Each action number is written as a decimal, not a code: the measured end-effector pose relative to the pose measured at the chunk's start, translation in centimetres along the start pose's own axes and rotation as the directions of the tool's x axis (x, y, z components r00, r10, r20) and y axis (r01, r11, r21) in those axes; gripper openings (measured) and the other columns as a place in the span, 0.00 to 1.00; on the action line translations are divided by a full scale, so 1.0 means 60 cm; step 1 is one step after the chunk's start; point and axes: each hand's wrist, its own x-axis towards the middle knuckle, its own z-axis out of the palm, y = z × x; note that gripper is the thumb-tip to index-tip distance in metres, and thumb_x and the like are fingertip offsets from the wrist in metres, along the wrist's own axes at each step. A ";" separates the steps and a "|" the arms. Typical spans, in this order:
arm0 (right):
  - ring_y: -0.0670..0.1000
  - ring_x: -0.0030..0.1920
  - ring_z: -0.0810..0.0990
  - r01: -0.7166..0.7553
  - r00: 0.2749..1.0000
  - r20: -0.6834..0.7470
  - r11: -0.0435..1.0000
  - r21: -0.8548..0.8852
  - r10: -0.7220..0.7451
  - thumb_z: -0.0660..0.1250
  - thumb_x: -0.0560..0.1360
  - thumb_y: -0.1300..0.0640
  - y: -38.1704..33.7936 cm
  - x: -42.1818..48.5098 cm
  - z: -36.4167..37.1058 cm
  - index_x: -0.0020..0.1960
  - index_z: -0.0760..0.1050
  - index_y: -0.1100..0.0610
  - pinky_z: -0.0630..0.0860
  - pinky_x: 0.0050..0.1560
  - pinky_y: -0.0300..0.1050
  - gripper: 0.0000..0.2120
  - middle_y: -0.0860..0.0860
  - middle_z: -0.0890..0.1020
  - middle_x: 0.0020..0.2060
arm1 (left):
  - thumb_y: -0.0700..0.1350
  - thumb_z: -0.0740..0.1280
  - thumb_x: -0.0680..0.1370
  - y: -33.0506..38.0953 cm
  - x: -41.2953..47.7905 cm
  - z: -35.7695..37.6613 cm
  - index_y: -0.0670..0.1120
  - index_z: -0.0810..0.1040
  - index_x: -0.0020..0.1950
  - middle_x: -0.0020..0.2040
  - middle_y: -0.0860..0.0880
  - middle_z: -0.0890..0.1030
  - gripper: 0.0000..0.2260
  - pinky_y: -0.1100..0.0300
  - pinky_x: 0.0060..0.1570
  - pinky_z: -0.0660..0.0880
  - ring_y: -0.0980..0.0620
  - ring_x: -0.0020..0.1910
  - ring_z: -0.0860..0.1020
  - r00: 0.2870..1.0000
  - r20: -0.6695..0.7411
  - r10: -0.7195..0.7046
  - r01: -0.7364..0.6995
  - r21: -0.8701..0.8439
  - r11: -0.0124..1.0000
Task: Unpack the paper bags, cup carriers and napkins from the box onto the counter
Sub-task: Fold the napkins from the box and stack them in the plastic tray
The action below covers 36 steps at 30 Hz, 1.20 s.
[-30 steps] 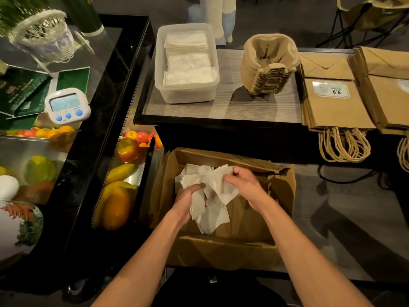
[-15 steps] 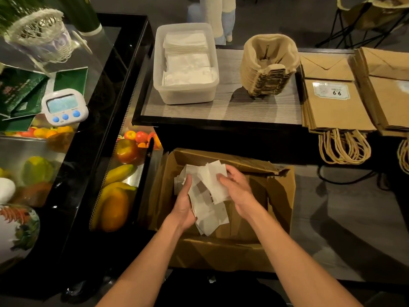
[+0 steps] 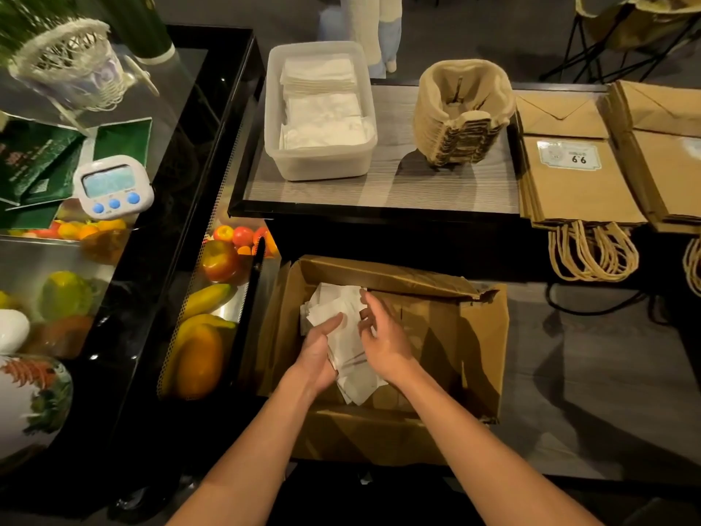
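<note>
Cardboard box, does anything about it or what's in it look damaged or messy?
Yes. The cardboard box is torn and crumpled at its far right corner, and the flap edge there is ragged. The napkins that the left hand holds over it are a loose, uneven bunch, unlike the flat ones in the plastic tub.

one box (image 3: 476, 336), one plastic tub (image 3: 322, 167), one stack of cup carriers (image 3: 461, 123), two piles of paper bags (image 3: 580, 191), one bundle of napkins (image 3: 333, 303).
</note>
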 end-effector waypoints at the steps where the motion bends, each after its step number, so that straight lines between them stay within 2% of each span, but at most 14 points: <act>1: 0.48 0.68 0.73 -0.013 0.998 -0.058 1.000 0.014 0.014 0.62 0.83 0.59 0.008 0.006 0.000 0.74 0.66 0.45 0.77 0.60 0.41 0.22 0.45 0.69 0.72 | 0.44 0.61 0.83 0.002 0.000 -0.004 0.41 0.84 0.62 0.57 0.37 0.83 0.14 0.41 0.64 0.73 0.40 0.54 0.83 1.000 -0.006 -0.015 0.015 0.012 1.000; 2: 0.48 0.67 0.74 -0.043 0.995 -0.086 0.998 0.044 0.047 0.62 0.83 0.61 0.018 0.013 0.001 0.71 0.69 0.47 0.77 0.60 0.40 0.19 0.46 0.72 0.69 | 0.45 0.62 0.83 0.003 -0.001 -0.006 0.41 0.82 0.63 0.57 0.37 0.83 0.15 0.42 0.61 0.75 0.40 0.53 0.83 0.999 -0.027 -0.025 0.026 0.036 0.999; 4: 0.49 0.63 0.77 -0.099 0.995 -0.016 0.995 0.013 0.099 0.63 0.82 0.63 0.049 0.025 0.002 0.65 0.73 0.50 0.76 0.58 0.38 0.14 0.48 0.77 0.62 | 0.46 0.64 0.82 0.006 -0.002 -0.010 0.40 0.81 0.61 0.52 0.40 0.85 0.13 0.48 0.51 0.80 0.44 0.48 0.85 0.990 -0.129 -0.048 0.059 0.081 0.995; 6: 0.52 0.63 0.78 -0.052 0.979 0.184 0.980 -0.194 0.089 0.65 0.81 0.61 0.082 0.025 0.001 0.64 0.74 0.51 0.75 0.59 0.40 0.13 0.50 0.78 0.61 | 0.46 0.65 0.82 0.006 -0.002 -0.018 0.41 0.82 0.56 0.48 0.43 0.86 0.11 0.52 0.47 0.79 0.46 0.45 0.85 0.965 -0.248 -0.081 0.106 0.091 0.990; 9: 0.54 0.72 0.69 0.156 0.913 0.402 0.843 -0.514 0.076 0.68 0.80 0.56 0.109 0.014 0.007 0.72 0.71 0.48 0.66 0.71 0.48 0.21 0.49 0.72 0.71 | 0.47 0.66 0.81 0.005 -0.001 -0.033 0.41 0.82 0.57 0.52 0.42 0.87 0.11 0.50 0.52 0.78 0.44 0.54 0.84 0.933 -0.348 -0.089 0.136 0.114 0.984; 13: 0.56 0.76 0.63 0.289 0.886 0.453 0.643 -0.709 0.102 0.68 0.79 0.55 0.114 0.013 0.018 0.78 0.63 0.48 0.64 0.74 0.52 0.29 0.51 0.66 0.76 | 0.48 0.67 0.81 0.001 -0.002 -0.048 0.42 0.82 0.59 0.54 0.42 0.87 0.12 0.46 0.64 0.76 0.43 0.57 0.84 0.913 -0.401 -0.069 0.131 0.127 0.983; 17: 0.55 0.72 0.66 0.387 0.870 0.490 0.554 -0.737 0.044 0.70 0.77 0.54 0.112 0.015 0.019 0.71 0.71 0.48 0.67 0.68 0.51 0.23 0.51 0.69 0.71 | 0.49 0.66 0.81 0.003 -0.004 -0.049 0.42 0.82 0.60 0.57 0.41 0.86 0.13 0.54 0.51 0.78 0.44 0.55 0.84 0.913 -0.404 -0.061 0.126 0.136 0.983; 20: 0.55 0.72 0.66 0.438 0.842 0.539 0.567 -0.697 0.011 0.68 0.79 0.52 0.107 0.013 0.023 0.72 0.69 0.49 0.65 0.70 0.51 0.23 0.52 0.69 0.73 | 0.48 0.66 0.81 0.003 -0.004 -0.047 0.43 0.81 0.59 0.59 0.41 0.85 0.12 0.52 0.54 0.77 0.44 0.57 0.83 0.914 -0.402 -0.063 0.124 0.129 0.984; 23: 0.57 0.74 0.67 0.371 0.842 0.536 0.648 -0.665 0.067 0.68 0.79 0.53 0.106 0.011 0.030 0.78 0.63 0.51 0.62 0.74 0.52 0.29 0.53 0.70 0.75 | 0.47 0.67 0.80 0.003 -0.006 -0.044 0.44 0.81 0.57 0.60 0.41 0.84 0.09 0.49 0.61 0.75 0.43 0.61 0.82 0.915 -0.397 -0.076 0.127 0.105 0.986; 26: 0.57 0.73 0.68 0.303 0.833 0.539 0.711 -0.635 0.126 0.70 0.78 0.54 0.106 0.009 0.035 0.76 0.66 0.54 0.64 0.73 0.50 0.28 0.54 0.71 0.74 | 0.47 0.67 0.80 0.004 -0.009 -0.041 0.45 0.80 0.57 0.60 0.41 0.84 0.09 0.52 0.54 0.76 0.43 0.61 0.82 0.909 -0.409 -0.081 0.136 0.109 0.985; 29: 0.55 0.65 0.73 0.242 0.830 0.539 0.782 -0.575 0.140 0.70 0.77 0.55 0.110 0.005 0.036 0.68 0.74 0.54 0.70 0.61 0.45 0.20 0.52 0.75 0.66 | 0.47 0.67 0.81 0.004 -0.011 -0.039 0.44 0.79 0.62 0.60 0.42 0.84 0.12 0.53 0.50 0.76 0.43 0.60 0.82 0.907 -0.413 -0.085 0.137 0.098 0.986; 31: 0.54 0.63 0.75 0.168 0.820 0.547 0.843 -0.511 0.169 0.69 0.78 0.55 0.111 0.002 0.032 0.68 0.73 0.53 0.71 0.56 0.43 0.19 0.52 0.77 0.66 | 0.47 0.67 0.81 0.004 -0.009 -0.039 0.45 0.78 0.65 0.60 0.42 0.84 0.14 0.53 0.49 0.77 0.43 0.59 0.82 0.906 -0.415 -0.083 0.137 0.102 0.985; 34: 0.55 0.73 0.69 0.072 0.815 0.545 0.899 -0.431 0.196 0.64 0.82 0.53 0.118 -0.001 0.020 0.77 0.65 0.51 0.68 0.68 0.48 0.25 0.51 0.70 0.75 | 0.47 0.67 0.81 0.003 -0.010 -0.037 0.45 0.79 0.64 0.59 0.42 0.85 0.13 0.49 0.57 0.76 0.43 0.59 0.83 0.905 -0.420 -0.067 0.134 0.132 0.982; 36: 0.55 0.72 0.70 -0.039 0.840 0.502 0.945 -0.326 0.208 0.64 0.82 0.51 0.119 0.000 0.010 0.78 0.63 0.51 0.69 0.71 0.49 0.26 0.51 0.69 0.75 | 0.48 0.67 0.81 0.002 -0.009 -0.038 0.44 0.80 0.62 0.57 0.42 0.86 0.12 0.50 0.58 0.77 0.43 0.57 0.83 0.902 -0.427 -0.063 0.137 0.147 0.980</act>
